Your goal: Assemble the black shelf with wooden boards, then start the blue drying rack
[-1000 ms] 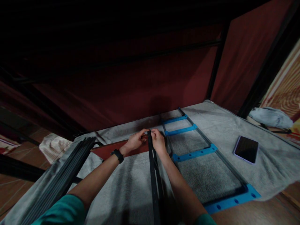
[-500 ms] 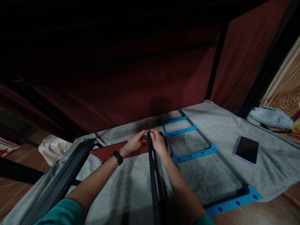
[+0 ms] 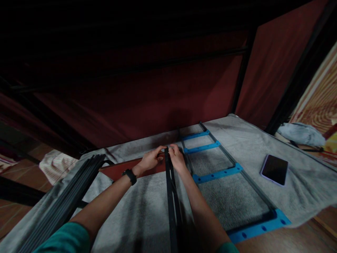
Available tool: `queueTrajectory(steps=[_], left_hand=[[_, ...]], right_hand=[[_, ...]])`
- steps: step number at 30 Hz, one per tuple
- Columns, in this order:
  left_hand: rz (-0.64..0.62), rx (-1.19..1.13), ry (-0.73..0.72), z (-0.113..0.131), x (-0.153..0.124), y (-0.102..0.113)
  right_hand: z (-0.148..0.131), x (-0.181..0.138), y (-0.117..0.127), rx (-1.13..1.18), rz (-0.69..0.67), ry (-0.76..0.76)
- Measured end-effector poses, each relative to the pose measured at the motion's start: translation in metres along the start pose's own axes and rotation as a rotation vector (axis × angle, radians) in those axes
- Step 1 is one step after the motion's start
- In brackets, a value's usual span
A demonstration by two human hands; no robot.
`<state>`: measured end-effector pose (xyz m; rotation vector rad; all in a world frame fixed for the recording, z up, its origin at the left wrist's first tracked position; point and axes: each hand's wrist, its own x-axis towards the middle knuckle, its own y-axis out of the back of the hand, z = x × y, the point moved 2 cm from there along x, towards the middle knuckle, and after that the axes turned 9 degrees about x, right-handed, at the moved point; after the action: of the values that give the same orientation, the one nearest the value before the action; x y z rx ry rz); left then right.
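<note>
At the centre, my left hand [image 3: 150, 160] has its thumb and fingers closed at the far end of a long, dark metal frame [image 3: 170, 203]. From the other side, my right hand [image 3: 177, 158] grips the same end, its fingers bent around the top. The frame's two narrow bars run back toward me between my forearms. Whether a small part sits between the fingertips is hidden. A reddish-brown board [image 3: 118, 172] lies behind and under my left hand, reaching to the frame. My left wrist wears a black watch [image 3: 130, 176].
Right of my arm lies a ladder-like frame with blue crosspieces [image 3: 221, 173] and grey side tubes. A phone [image 3: 274, 170] rests farther right. A bundle of grey tubes [image 3: 63, 200] lies at left. Grey cloth [image 3: 123, 214] spreads underneath; a dark red panel [image 3: 168, 98] stands behind.
Both hands keep the same grip at the frame's end, with only slight finger movement. The whole view has shifted a little, so things appear slightly farther left.
</note>
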<state>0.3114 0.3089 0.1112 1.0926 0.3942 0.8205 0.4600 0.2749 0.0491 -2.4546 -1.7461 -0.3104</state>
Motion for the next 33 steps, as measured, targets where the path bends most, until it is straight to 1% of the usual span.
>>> queueTrajectory(steps=[3, 6, 9, 12, 14, 16, 18, 20, 23, 26, 29, 33], left_hand=[[0.000, 0.001, 0.014, -0.0001, 0.0000, 0.0001], [-0.009, -0.004, 0.021, 0.0006, -0.0001, 0.0006], [-0.022, -0.015, 0.029, 0.0015, -0.0003, 0.0007], [-0.028, -0.022, 0.030, 0.0021, -0.0006, 0.0006], [-0.024, -0.021, 0.025, 0.0023, -0.0007, 0.0006], [-0.020, -0.014, 0.016, 0.0025, -0.0007, 0.0007], [-0.016, -0.008, 0.004, 0.0025, -0.0008, 0.0008], [-0.014, -0.007, -0.010, 0.0025, -0.0008, 0.0008], [-0.018, -0.002, -0.015, 0.0024, -0.0009, 0.0006], [-0.018, 0.011, 0.002, 0.0023, -0.0007, 0.0007], [-0.008, 0.023, 0.007, 0.0026, -0.0006, 0.0010], [0.001, 0.037, -0.017, 0.0026, -0.0008, 0.0012]], right_hand=[[0.0002, 0.0016, -0.0010, -0.002, -0.025, 0.031], [-0.0011, 0.0017, -0.0028, -0.076, -0.020, 0.061], [0.0002, 0.0019, -0.0021, -0.084, 0.012, -0.006], [0.0029, 0.0036, -0.0012, 0.004, -0.011, -0.057], [0.0029, 0.0047, -0.0020, 0.022, -0.049, -0.022], [0.0016, 0.0044, -0.0030, -0.029, -0.063, 0.026], [0.0008, 0.0032, -0.0031, -0.089, -0.042, 0.031], [0.0013, 0.0020, -0.0022, -0.103, -0.024, 0.009], [0.0042, 0.0021, -0.0003, -0.027, -0.030, -0.039], [0.0046, 0.0031, -0.0007, 0.038, -0.050, 0.002], [0.0025, 0.0027, -0.0025, -0.022, -0.050, 0.061], [0.0030, 0.0019, -0.0023, -0.084, -0.035, 0.009]])
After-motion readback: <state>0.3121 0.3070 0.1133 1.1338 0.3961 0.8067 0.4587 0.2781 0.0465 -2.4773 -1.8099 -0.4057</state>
